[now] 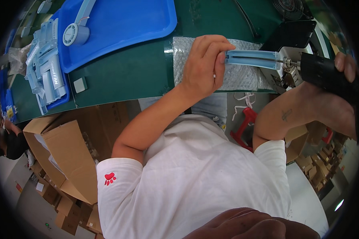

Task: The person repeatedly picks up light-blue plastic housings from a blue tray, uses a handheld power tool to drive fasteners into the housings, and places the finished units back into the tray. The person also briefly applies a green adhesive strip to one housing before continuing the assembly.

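Note:
My left hand [205,65] is closed round the left end of a long light-blue plastic shell [259,63], held level above the bubble wrap [243,81]. Over at the right, my right hand [346,65] grips a thick black power screwdriver [319,71], its fingers partly hidden behind the body. The driver's thin metal shaft points left and lies along the inside of the shell. Whether its tip meets a screw is too small to tell. Below the shaft stands a small white and metal device [292,75], close to the shell's right end.
A blue tray [119,36] at the back left holds a light-blue fan part [76,35]. Beside it is a pile of light-blue shells [48,59]. A small pale block [80,85] lies on the green table [119,85]. An open carton [68,155] stands below the table edge.

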`<state>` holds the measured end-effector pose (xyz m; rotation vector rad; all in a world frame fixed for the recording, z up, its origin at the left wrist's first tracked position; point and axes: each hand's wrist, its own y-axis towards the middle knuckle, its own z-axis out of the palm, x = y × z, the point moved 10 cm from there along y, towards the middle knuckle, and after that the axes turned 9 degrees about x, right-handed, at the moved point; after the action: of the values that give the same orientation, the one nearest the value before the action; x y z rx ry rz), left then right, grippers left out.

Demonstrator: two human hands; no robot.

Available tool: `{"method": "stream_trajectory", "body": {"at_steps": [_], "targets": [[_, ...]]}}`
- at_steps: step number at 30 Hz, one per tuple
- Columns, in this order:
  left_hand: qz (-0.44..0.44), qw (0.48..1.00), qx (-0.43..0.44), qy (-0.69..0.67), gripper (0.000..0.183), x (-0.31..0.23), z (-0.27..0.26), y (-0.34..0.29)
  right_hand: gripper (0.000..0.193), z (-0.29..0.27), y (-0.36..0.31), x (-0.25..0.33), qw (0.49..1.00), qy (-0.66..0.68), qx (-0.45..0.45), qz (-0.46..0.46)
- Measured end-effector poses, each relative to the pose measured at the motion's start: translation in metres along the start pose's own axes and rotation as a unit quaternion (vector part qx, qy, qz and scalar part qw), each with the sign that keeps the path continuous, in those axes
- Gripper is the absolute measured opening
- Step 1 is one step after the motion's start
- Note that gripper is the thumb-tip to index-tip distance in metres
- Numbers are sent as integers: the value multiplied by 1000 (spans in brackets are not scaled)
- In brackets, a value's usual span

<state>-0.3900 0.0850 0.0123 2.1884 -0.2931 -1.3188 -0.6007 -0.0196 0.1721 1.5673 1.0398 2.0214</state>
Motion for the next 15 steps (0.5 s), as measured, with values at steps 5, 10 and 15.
{"method": "stream_trajectory", "body": {"at_steps": [5, 10, 15], "targets": [[11, 1000, -6, 13, 23, -1, 1, -1, 51, 1, -5, 0, 1000, -2, -1, -5], [-4, 1000, 2, 13, 23, 1, 2, -1, 51, 3, -8, 3, 1000, -5, -3, -13], [-31, 999, 27, -1, 24, 2, 0, 10, 51, -3, 12, 6, 998, 33, -37, -31]]}}
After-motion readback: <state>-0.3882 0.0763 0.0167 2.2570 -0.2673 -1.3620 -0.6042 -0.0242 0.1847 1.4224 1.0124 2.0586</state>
